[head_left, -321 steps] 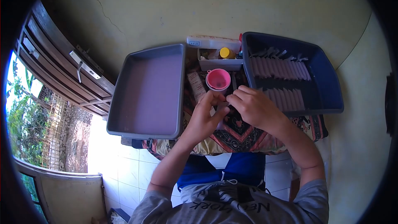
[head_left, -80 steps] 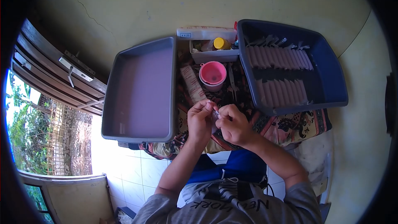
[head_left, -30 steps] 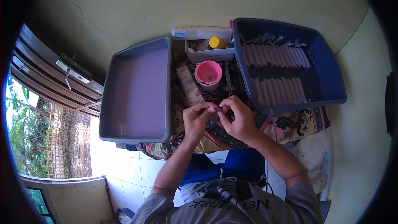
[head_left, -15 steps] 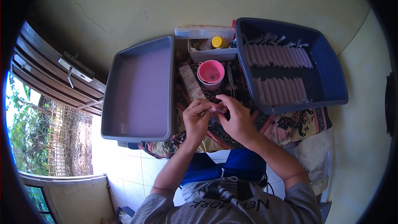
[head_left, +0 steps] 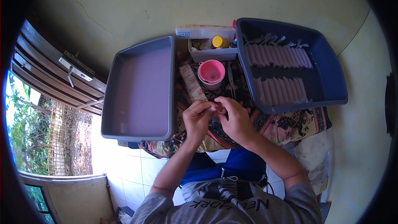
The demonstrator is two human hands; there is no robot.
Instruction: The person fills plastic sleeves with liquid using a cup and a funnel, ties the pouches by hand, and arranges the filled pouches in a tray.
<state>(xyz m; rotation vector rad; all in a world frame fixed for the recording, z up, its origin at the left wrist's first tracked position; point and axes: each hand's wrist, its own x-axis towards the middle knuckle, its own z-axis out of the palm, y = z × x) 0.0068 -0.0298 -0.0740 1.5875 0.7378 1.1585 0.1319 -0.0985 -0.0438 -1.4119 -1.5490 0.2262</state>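
A pale green wall point(head_left: 137, 0) backs the picture, and a dark, red-and-cream patterned cloth point(head_left: 286, 128) covers my work surface. Just below the centre of the frame I have a small, translucent plastic bag point(head_left: 215, 120), its top at my fingertips, its body mostly hidden between my palms. Its long axis seems to run from my fingertips towards the bottom of the frame (blurred, so I judge this loosely). My left hand point(head_left: 195, 120) is the nearer, thumb and forefinger pinched at the bag's top; my right hand point(head_left: 236, 120) curves in beside it, forefinger and thumb parted around the same spot, and I cannot tell how firmly it grips. The round pink plastic funnel point(head_left: 211, 71) sits above my fingers, in a pale cup point(head_left: 212, 86). Compared with the frame from 2.7 seconds ago, my right fingers have uncurled from a tighter bunch.
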